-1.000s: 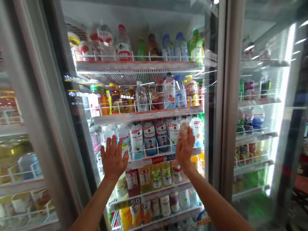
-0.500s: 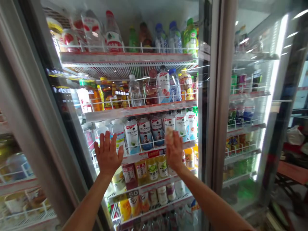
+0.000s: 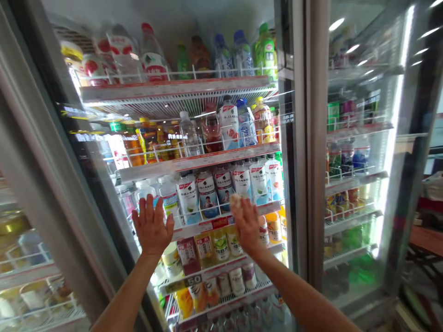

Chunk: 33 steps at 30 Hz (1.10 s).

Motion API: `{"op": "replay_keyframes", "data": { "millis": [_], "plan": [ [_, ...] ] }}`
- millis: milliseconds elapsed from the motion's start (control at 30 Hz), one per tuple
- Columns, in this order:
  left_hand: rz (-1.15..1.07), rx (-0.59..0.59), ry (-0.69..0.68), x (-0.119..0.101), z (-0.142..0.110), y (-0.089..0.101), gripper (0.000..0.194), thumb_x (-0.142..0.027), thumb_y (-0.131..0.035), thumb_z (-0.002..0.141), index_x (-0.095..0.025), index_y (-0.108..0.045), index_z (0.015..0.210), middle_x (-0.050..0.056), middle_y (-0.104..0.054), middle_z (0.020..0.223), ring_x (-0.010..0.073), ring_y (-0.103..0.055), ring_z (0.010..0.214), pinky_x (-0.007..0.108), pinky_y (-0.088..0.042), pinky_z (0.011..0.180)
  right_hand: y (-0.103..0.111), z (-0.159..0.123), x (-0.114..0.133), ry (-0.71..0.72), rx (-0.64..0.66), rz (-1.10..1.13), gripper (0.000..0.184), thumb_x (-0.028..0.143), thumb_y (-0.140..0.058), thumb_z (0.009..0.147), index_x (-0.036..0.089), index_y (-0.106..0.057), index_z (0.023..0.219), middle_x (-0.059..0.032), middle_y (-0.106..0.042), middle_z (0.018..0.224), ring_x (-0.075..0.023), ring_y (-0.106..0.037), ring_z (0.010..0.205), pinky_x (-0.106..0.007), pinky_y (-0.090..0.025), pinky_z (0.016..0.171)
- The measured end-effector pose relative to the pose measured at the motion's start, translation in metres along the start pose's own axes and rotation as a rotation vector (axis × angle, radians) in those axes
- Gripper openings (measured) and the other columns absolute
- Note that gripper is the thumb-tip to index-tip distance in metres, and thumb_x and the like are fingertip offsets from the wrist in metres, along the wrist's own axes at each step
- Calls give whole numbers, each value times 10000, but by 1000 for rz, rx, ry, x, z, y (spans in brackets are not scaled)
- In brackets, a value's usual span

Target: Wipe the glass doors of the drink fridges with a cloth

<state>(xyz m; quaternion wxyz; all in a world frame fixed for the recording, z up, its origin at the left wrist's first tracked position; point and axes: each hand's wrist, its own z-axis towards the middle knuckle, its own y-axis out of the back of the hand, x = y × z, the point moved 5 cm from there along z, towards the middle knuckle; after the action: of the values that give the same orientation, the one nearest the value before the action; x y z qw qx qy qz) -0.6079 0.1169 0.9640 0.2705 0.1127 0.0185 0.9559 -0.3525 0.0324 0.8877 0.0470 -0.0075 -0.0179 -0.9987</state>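
My left hand (image 3: 152, 227) lies flat, fingers spread, at the glass door of a drinks fridge, left of centre. My right hand (image 3: 246, 226) presses a crumpled pale cloth (image 3: 236, 201) to the glass; the cloth pokes out past the fingertips, and the rest is hidden under the hand. Seen through the glass behind both hands are bottles with white labels (image 3: 188, 196) on the middle shelf. One shelf lower stand juice bottles (image 3: 220, 244).
A metal door frame (image 3: 313, 138) runs upright right of the door, with another lit fridge section (image 3: 356, 184) beyond it. At left is a further metal frame (image 3: 38, 152) with more shelves beside it. A reddish table or stool top (image 3: 427, 242) shows at far right.
My right hand has shifted slightly left and down over the glass with the cloth. My left hand keeps about the same place. The view has tilted a little.
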Motion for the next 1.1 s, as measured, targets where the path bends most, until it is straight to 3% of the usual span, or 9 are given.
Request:
{"op": "replay_keyframes", "data": {
  "millis": [100,300,400,533,600,767,833,967,1100],
  "plan": [
    [13,4,0,0,-1,-1,654,-275,-502,830,-238,-222,1420,91,-214,1486,262,-157,1380,494,-110,1113,-2,-19,11,189,106,18,530,146,-446,834,383,-406,1307,29,-394,1416,-167,-364,1303,-388,-320,1074],
    [23,34,40,-6,-6,-4,629,-276,-438,860,-217,-181,1431,101,-170,1497,269,-108,1388,517,-74,1110,37,8,-106,-281,-191,-117,590,103,-340,866,215,-193,1426,-128,-128,1511,-242,-155,1388,-538,-256,1063],
    [35,52,62,-10,-7,-5,629,-276,-425,867,-210,-164,1435,110,-157,1499,271,-90,1390,522,-66,1108,23,10,-74,-240,-154,-72,572,110,-377,856,255,-277,1399,-96,-212,1496,-222,-213,1374,-448,-301,1067],
    [55,91,91,-16,-7,-1,644,-276,-421,874,-209,-122,1441,120,-136,1502,270,-78,1391,517,-77,1110,1,4,-14,91,70,83,534,124,-424,838,324,-395,1332,-21,-399,1415,-192,-297,1342,-411,-284,1091],
    [66,135,89,-18,-7,2,650,-283,-424,877,-213,-110,1442,119,-130,1503,267,-71,1392,507,-93,1111,6,13,-31,108,44,94,567,120,-426,837,323,-346,1360,-19,-367,1435,-182,-288,1347,-420,-260,1103],
    [68,220,142,-14,-9,3,640,-316,-422,882,-198,-130,1439,125,-125,1503,267,-66,1392,505,-105,1111,15,63,-96,-290,-288,25,660,112,-380,850,238,-114,1440,-88,-151,1513,-220,-149,1391,-513,-222,1093],
    [63,218,142,-13,-10,1,641,-313,-429,880,-194,-136,1438,128,-120,1503,269,-61,1393,515,-99,1109,7,70,-67,-262,-252,42,662,103,-364,850,249,-106,1442,-75,-166,1511,-216,-149,1392,-490,-244,1093],
    [49,173,89,-12,-10,4,661,-287,-459,870,-215,-128,1438,118,-124,1502,266,-71,1392,521,-105,1108,-9,55,23,218,2,160,645,121,-402,839,331,-203,1415,18,-336,1452,-139,-284,1345,-330,-316,1080],
    [20,180,-8,-7,-14,14,678,-270,-492,854,-246,-142,1434,97,-183,1492,250,-140,1384,480,-147,1113,0,74,-11,121,-88,126,616,123,-370,862,304,-186,1421,-14,-270,1482,-169,-223,1371,-442,-206,1122]
  ]
}}
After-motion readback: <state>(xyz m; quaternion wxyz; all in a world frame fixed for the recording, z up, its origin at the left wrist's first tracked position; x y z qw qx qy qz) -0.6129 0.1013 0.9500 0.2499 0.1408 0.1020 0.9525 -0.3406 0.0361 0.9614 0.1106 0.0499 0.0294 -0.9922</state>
